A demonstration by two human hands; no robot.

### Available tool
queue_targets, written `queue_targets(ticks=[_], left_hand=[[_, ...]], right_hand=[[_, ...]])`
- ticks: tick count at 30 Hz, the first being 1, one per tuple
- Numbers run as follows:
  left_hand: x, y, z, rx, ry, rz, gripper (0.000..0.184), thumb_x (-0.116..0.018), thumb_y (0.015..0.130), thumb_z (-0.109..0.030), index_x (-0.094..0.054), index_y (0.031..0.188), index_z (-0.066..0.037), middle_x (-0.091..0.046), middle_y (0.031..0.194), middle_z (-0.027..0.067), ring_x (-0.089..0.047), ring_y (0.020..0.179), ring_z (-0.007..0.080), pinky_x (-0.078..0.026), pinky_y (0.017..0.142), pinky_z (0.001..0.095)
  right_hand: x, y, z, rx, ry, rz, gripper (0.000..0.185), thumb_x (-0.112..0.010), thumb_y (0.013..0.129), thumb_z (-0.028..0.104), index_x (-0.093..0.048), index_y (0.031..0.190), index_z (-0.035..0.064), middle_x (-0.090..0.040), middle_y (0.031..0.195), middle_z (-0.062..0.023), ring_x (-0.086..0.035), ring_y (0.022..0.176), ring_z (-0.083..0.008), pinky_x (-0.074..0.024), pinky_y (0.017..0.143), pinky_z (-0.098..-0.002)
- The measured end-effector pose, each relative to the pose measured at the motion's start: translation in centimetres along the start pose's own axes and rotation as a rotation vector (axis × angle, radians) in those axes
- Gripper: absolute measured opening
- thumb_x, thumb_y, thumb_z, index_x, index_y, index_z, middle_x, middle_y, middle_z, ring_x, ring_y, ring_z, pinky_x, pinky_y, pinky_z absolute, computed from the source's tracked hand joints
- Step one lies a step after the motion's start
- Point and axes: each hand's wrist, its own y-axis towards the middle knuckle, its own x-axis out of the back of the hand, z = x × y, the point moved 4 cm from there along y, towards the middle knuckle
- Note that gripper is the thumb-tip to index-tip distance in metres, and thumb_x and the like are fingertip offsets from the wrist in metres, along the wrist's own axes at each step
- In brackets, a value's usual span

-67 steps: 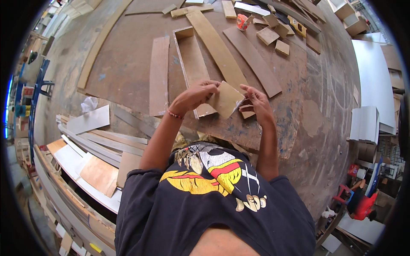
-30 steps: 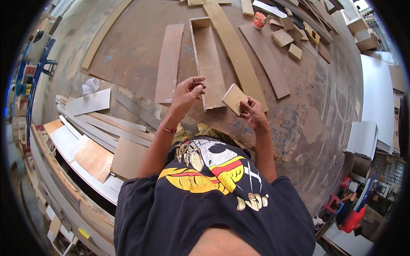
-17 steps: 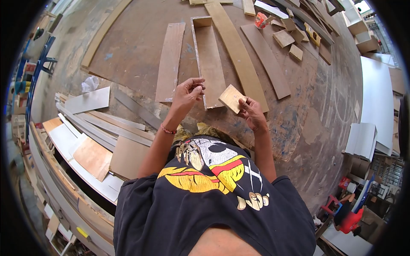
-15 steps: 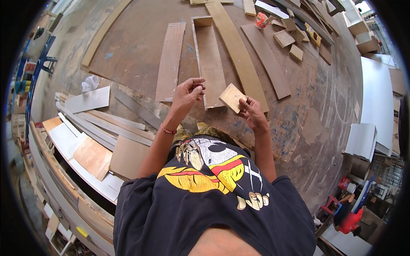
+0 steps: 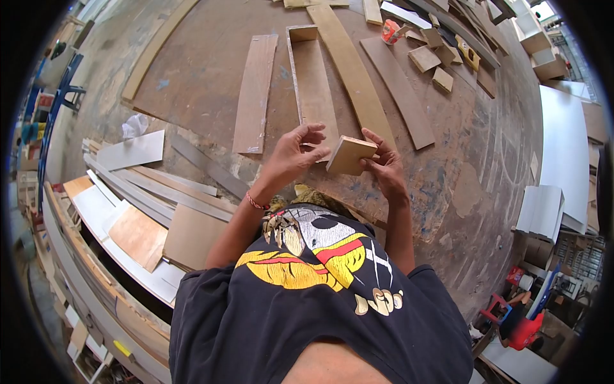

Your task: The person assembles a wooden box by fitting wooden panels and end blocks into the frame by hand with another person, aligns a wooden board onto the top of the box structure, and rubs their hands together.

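My right hand (image 5: 385,168) pinches a small wooden block (image 5: 350,157) at its right edge, thumb on the near face and fingers behind. The block is tilted, with one broad face toward me. Just left of it, my left hand (image 5: 299,153) has its thumb and fingers apart, curved toward the block without visibly holding anything. Beyond the hands lies a long, narrow wooden box frame (image 5: 314,83) with an end piece at its far end. My left hand covers part of its near end. A flat plank (image 5: 256,93) lies to its left, and a longer board (image 5: 358,83) to its right.
Another plank (image 5: 400,93) lies farther right. Several small wood blocks (image 5: 442,79), an orange-red cup (image 5: 391,31) and a yellow tool (image 5: 469,54) are at the far right. Stacked boards (image 5: 135,237) fill the left side, near a crumpled plastic bag (image 5: 135,126). White panels (image 5: 564,153) stand at right.
My right hand has turned the block so another face shows. My left hand has moved right, nearer the block, and its fingers have spread from a closed pinch.
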Motion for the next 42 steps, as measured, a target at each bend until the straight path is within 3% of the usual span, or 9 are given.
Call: queue_targets(ticks=[4,10,15,19,24,27,34,38,42], left_hand=[[-1.1,-0.3,-0.8,-0.06,0.099,0.098,0.057,-0.071,0.074,-0.013,-0.043,0.124,-0.003,-0.054,0.105,0.0076,-0.053,0.094,0.013,-0.045,0.081,0.0238],[-2.7,-0.5,-1.1,0.121,-0.058,0.197,0.065,-0.071,0.073,-0.008,-0.037,0.128,-0.002,-0.051,0.104,0.0073,-0.052,0.095,0.0137,-0.044,0.084,0.0246],[-3.2,-0.9,-1.5,0.032,-0.03,0.187,0.06,-0.062,0.074,0.006,-0.037,0.128,-0.002,-0.05,0.099,0.0053,-0.053,0.094,0.0119,-0.044,0.082,0.023],[-3.4,-0.8,-1.1,-0.007,-0.016,0.151,0.058,-0.061,0.075,0.006,-0.037,0.127,-0.002,-0.052,0.098,0.0059,-0.055,0.091,0.0117,-0.045,0.079,0.0222],[-2.4,0.1,0.2,0.129,-0.216,0.047,0.058,-0.062,0.077,0.002,-0.034,0.128,0.0,-0.06,0.085,0.0058,-0.058,0.078,0.01,-0.047,0.071,0.0197],[-2.4,-0.2,-0.3,0.269,-0.395,0.026,0.059,-0.063,0.077,-0.001,-0.033,0.128,0.0,-0.06,0.083,0.0058,-0.058,0.076,0.0092,-0.047,0.064,0.0191],[-3.0,-0.2,0.8,0.368,-0.439,-0.006,0.058,-0.064,0.077,-0.002,-0.034,0.126,0.001,-0.06,0.084,0.0068,-0.059,0.075,0.0104,-0.049,0.058,0.0207],[-3.2,-0.4,0.5,0.419,-0.28,0.063,0.055,-0.063,0.081,-0.014,-0.034,0.126,0.0,-0.06,0.085,0.0084,-0.059,0.071,0.0109,-0.049,0.056,0.0207],[-1.5,-1.0,-2.1,0.38,0.112,0.092,0.048,-0.054,0.088,-0.025,-0.037,0.124,0.0,-0.059,0.085,0.0082,-0.058,0.067,0.0095,-0.048,0.053,0.0193]], right_hand=[[-0.9,-0.4,1.7,0.054,-0.151,0.008,0.065,-0.065,0.069,-0.01,-0.043,0.127,0.0065,-0.059,0.1,-0.0054,-0.059,0.087,-0.0141,-0.051,0.075,-0.0253],[-0.8,-0.6,1.4,0.07,-0.174,0.035,0.065,-0.062,0.069,-0.012,-0.042,0.128,0.0065,-0.058,0.093,-0.0044,-0.059,0.087,-0.0145,-0.0512,0.076,-0.0257],[-0.9,-0.8,1.4,0.09,-0.14,0.049,0.065,-0.062,0.07,-0.012,-0.042,0.128,0.0074,-0.057,0.092,-0.0049,-0.059,0.085,-0.0143,-0.0511,0.076,-0.0258],[-1.0,-1.0,1.7,0.131,-0.175,0.009,0.061,-0.062,0.073,-0.008,-0.041,0.129,0.0067,-0.059,0.088,-0.0048,-0.059,0.083,-0.0123,-0.0508,0.072,-0.025],[-0.9,-1.5,2.8,0.071,-0.331,-0.063,0.055,-0.06,0.078,-0.004,-0.042,0.128,0.007,-0.061,0.087,-0.0059,-0.059,0.081,-0.0108,-0.0488,0.069,-0.0227],[-0.9,-1.7,3.0,0.029,-0.171,-0.017,0.046,-0.055,0.083,0.001,-0.043,0.127,0.0047,-0.06,0.095,-0.0045,-0.058,0.079,-0.0087,-0.0465,0.07,-0.0192],[-2.1,-2.9,4.2,0.435,-0.807,-0.055,0.049,-0.057,0.069,-0.015,-0.06,0.108,0.0145,-0.057,0.095,-0.0044,-0.056,0.09,-0.0139,-0.049,0.074,-0.0252],[-1.7,-2.8,3.6,0.58,-0.859,-0.092,0.037,-0.061,0.065,-0.015,-0.065,0.093,0.0092,-0.058,0.091,-0.0043,-0.057,0.088,-0.0165,-0.0489,0.076,-0.0265],[-0.8,-2.5,2.8,0.441,-0.742,-0.125,0.032,-0.064,0.064,-0.012,-0.065,0.089,0.0072,-0.06,0.086,-0.0063,-0.059,0.081,-0.0178,-0.0482,0.07,-0.0268]])
